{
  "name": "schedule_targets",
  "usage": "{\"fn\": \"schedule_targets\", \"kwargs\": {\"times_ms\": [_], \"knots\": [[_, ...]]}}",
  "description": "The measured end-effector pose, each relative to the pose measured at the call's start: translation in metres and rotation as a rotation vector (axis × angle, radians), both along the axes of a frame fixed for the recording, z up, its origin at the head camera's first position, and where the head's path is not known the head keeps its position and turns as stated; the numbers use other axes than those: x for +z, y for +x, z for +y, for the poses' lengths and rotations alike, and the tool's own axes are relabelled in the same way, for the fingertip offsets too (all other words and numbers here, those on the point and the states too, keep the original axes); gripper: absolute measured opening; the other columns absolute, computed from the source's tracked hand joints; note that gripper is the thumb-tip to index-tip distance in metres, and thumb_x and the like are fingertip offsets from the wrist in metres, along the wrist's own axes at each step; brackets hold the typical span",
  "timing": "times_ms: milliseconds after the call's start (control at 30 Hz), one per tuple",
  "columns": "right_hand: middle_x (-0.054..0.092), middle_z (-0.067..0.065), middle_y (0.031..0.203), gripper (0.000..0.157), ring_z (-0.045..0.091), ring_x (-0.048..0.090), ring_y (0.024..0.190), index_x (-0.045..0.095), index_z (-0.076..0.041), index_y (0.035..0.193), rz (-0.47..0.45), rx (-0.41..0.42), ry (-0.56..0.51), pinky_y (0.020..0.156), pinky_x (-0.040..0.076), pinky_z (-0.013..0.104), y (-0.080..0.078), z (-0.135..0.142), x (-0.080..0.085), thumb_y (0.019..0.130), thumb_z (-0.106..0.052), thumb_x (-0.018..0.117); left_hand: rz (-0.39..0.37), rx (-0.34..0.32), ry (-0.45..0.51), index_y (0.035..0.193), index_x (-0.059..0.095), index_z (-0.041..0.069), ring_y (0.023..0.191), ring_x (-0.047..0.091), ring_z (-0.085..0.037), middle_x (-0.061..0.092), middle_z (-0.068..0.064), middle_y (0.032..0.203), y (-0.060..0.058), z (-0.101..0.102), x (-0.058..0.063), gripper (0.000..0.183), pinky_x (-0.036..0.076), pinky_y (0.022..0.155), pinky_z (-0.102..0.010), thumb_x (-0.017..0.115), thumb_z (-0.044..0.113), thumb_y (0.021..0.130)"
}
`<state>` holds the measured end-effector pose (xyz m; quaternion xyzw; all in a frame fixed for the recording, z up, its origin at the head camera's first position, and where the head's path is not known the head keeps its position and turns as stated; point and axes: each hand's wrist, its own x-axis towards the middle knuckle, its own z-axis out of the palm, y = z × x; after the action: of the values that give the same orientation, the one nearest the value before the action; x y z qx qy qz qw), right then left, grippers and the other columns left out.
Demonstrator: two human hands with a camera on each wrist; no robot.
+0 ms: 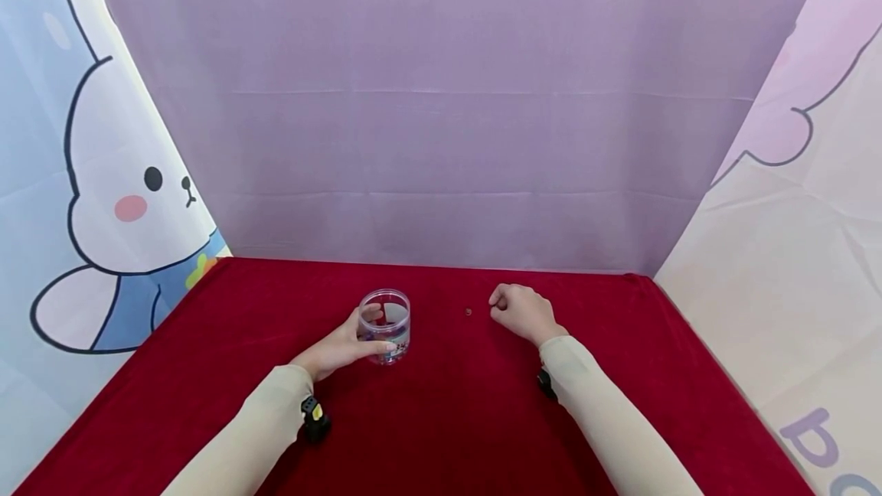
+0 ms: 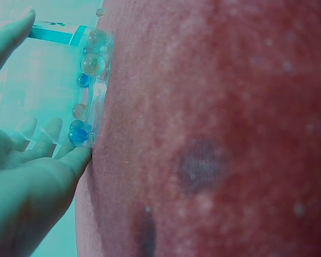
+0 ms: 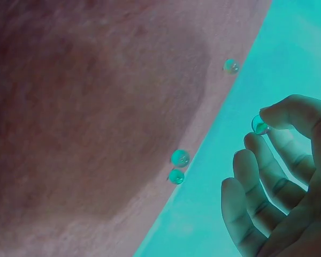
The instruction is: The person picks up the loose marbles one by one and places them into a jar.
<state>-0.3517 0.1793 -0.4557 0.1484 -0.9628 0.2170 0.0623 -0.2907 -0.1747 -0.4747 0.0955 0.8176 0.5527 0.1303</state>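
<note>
My left hand (image 1: 344,347) grips a clear, open-topped plastic jar (image 1: 401,320) that stands upright on the red cloth. Several clear, bluish and amber-tinted marbles (image 2: 93,65) lie at the jar's bottom in the left wrist view. To the right of the jar, my right hand (image 1: 525,312) pinches one clear marble (image 3: 260,125) between thumb and index finger, its other fingers loosely bent. Loose marbles rest on the cloth: two close together, one of them a greenish marble (image 3: 180,158), and a separate marble (image 3: 231,66). From the head, a small marble (image 1: 468,311) shows between the hands.
Red cloth (image 1: 427,435) covers the table. A plain purple curtain (image 1: 441,113) hangs behind its far edge. Printed cloth panels flank it, a cartoon-animal panel (image 1: 131,174) on the left and a pale panel (image 1: 792,282) on the right.
</note>
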Motion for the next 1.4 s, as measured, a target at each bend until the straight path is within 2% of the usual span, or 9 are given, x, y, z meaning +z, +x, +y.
{"fn": "schedule_targets", "kwargs": {"times_ms": [300,533,933,1233,1400], "knots": [[0.065,-0.006,0.097,0.011,0.010,0.060,0.084,0.071,-0.019,0.101,0.026,0.036,-0.027,0.063,0.049,0.033,0.004,-0.012,0.004,0.090,-0.020,0.070,0.001,0.001,0.001,0.155,0.020,0.015,0.139,0.031,-0.036,0.029,-0.010,0.156,0.000,0.000,-0.001,0.092,0.033,0.109,-0.059,0.079,0.034,0.087],[0.065,-0.009,0.095,0.011,0.009,0.060,0.082,0.071,-0.020,0.100,0.070,0.069,-0.047,0.063,0.049,0.034,0.011,-0.023,0.014,0.090,-0.019,0.070,0.002,0.000,0.002,0.155,0.019,0.015,0.140,0.029,-0.036,0.028,-0.010,0.156,0.000,0.000,0.000,0.092,0.032,0.110,-0.060,0.079,0.034,0.088],[0.064,-0.011,0.095,0.011,0.006,0.056,0.074,0.069,-0.025,0.098,0.139,0.131,-0.085,0.062,0.048,0.032,0.023,-0.043,0.025,0.089,-0.020,0.072,0.008,-0.005,0.006,0.155,0.020,0.015,0.141,0.029,-0.035,0.029,-0.010,0.156,0.000,0.000,-0.001,0.091,0.031,0.111,-0.061,0.079,0.033,0.088],[0.066,-0.009,0.097,0.012,0.006,0.051,0.064,0.069,-0.025,0.101,0.207,0.183,-0.102,0.056,0.046,0.029,0.027,-0.053,0.027,0.090,-0.020,0.071,0.003,-0.005,0.000,0.155,0.020,0.016,0.140,0.029,-0.036,0.028,-0.010,0.157,0.000,0.000,-0.001,0.091,0.031,0.110,-0.060,0.079,0.034,0.087],[0.067,-0.007,0.099,0.012,0.008,0.050,0.060,0.070,-0.022,0.104,0.211,0.207,-0.117,0.051,0.044,0.029,0.030,-0.059,0.029,0.092,-0.021,0.069,0.005,-0.003,-0.004,0.155,0.020,0.016,0.139,0.031,-0.036,0.028,-0.010,0.156,0.000,0.000,-0.001,0.091,0.032,0.110,-0.060,0.079,0.035,0.088]]}}
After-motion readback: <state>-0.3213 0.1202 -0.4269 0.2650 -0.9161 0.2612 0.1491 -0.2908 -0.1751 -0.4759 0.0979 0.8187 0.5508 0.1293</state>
